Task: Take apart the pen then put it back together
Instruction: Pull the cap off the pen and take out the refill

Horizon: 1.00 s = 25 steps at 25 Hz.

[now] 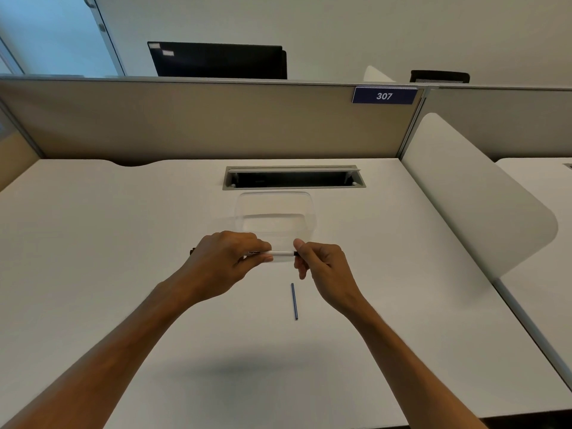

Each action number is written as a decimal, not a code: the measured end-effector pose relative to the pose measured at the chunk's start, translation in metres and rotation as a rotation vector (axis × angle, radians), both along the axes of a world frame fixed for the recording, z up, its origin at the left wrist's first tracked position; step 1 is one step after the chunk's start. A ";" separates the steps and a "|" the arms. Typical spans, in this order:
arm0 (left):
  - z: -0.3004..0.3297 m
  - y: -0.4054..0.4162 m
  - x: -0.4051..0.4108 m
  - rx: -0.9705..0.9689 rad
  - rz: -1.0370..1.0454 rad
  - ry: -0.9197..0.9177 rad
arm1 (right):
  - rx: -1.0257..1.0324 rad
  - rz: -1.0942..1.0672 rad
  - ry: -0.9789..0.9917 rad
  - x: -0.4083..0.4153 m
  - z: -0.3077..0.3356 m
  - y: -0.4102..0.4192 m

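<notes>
Pinching the pen barrel (280, 254) between left hand (227, 263) and right hand (322, 267); I worry the loose refill (294, 301) rolls off the desk (123, 243).

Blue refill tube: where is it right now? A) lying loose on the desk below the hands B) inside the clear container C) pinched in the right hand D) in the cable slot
A: the blue refill tube lies alone on the desk, below both hands, which hold the pen barrel.
</notes>
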<state>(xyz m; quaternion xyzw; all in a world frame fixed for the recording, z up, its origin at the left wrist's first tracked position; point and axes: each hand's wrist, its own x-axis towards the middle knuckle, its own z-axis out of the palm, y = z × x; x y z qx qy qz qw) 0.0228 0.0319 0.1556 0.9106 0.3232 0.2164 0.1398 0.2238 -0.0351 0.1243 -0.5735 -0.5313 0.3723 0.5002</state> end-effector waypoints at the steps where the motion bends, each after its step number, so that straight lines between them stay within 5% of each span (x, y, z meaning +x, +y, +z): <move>1: 0.000 0.001 0.000 0.000 0.001 0.002 | 0.003 0.016 0.001 0.001 0.000 0.000; 25: 0.001 0.010 -0.013 -0.154 0.029 -0.028 | -0.001 0.038 -0.083 0.006 0.006 0.002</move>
